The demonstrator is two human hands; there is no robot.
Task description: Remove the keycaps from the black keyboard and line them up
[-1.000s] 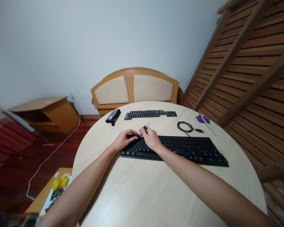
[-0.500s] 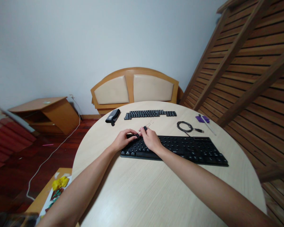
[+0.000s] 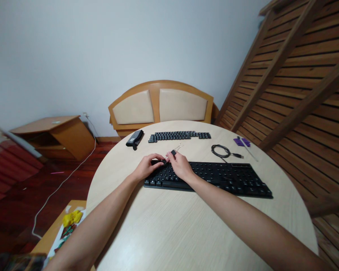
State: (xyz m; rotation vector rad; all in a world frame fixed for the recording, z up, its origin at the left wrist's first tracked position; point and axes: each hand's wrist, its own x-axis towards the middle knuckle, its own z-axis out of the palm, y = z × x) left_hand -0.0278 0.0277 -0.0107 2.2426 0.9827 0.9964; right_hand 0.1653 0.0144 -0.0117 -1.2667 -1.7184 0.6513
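Note:
A black keyboard [image 3: 217, 176] lies across the table, its printed keys facing up. Above its left part, my right hand [image 3: 180, 165] is closed on a keycap puller [image 3: 173, 152] with a black grip and thin wire loops. One wire end sticks out past the fingers toward the back; the other points at my left hand [image 3: 149, 166]. Between the thumb and forefinger of that left hand is a small black keycap [image 3: 164, 162], at the puller's wire. Both hands partly cover the keys beneath them. Behind them, loose black keycaps [image 3: 172, 136] are laid out in rows.
A coiled USB cable [image 3: 220, 151] lies behind the keyboard. A folded dark grey pouch [image 3: 135, 138] is at the back left, and a purple item [image 3: 242, 142] with a thin brush-like stick [image 3: 250, 149] at the right. The round table [image 3: 169, 233] has a curved edge.

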